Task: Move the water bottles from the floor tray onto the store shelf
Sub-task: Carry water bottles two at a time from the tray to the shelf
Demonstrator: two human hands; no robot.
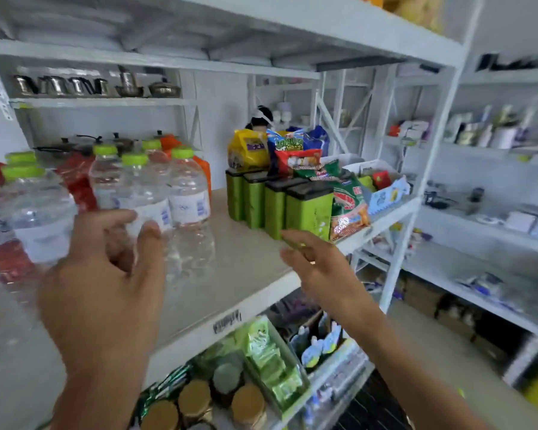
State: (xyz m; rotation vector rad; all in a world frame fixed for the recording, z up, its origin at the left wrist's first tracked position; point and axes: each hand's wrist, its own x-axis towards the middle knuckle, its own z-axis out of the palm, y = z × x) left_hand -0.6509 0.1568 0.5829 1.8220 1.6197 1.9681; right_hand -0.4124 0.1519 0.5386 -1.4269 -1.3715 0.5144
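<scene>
Several clear water bottles (188,197) with green caps stand in a cluster on the left part of the white store shelf (246,259). One blurred bottle (41,221) is nearest me at the far left. My left hand (106,274) is raised in front of the cluster with its fingers spread. Its fingertips and thumb are at the label of a front bottle (146,193), not closed around it. My right hand (317,265) hovers over the shelf's front edge, fingers apart and holding nothing. The floor tray is out of view.
Green canisters with black lids (308,209) and snack bags (295,159) fill the shelf's right half. Red packets (78,181) stand behind the bottles. Bare shelf surface lies between bottles and canisters. Jars (196,398) and packets sit on the shelf below. More shelving stands at right.
</scene>
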